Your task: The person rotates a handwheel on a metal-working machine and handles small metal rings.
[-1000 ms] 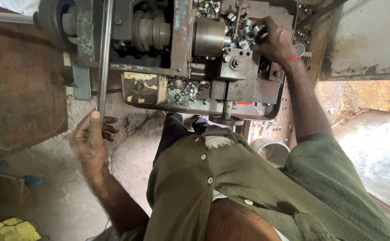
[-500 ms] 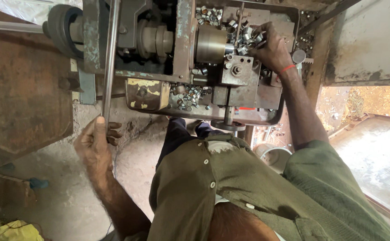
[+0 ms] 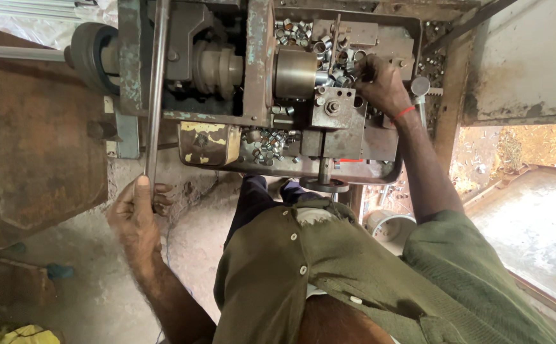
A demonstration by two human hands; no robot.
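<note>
I look straight down at a small greasy lathe (image 3: 252,89) in front of me. My left hand (image 3: 134,213) grips the lower end of a long steel lever rod (image 3: 155,83) that runs up past the machine's pulley. My right hand (image 3: 380,83), with a red thread at the wrist, reaches over the tool slide (image 3: 332,111) and closes its fingers among several small metal rings (image 3: 303,32) lying in the upper tray beside the chuck (image 3: 294,73). Whether it holds a ring is hidden by the fingers.
More small rings (image 3: 266,141) lie in the lower tray. A rusty metal panel (image 3: 33,146) stands at the left, a handwheel (image 3: 325,185) juts toward my olive shirt, a pale bucket (image 3: 389,226) sits on the floor, and a yellow cloth (image 3: 23,334) lies bottom left.
The view has shifted slightly, with the machine sitting lower in the picture. My left hand stays on the rod and my right hand stays at the rings by the chuck.
</note>
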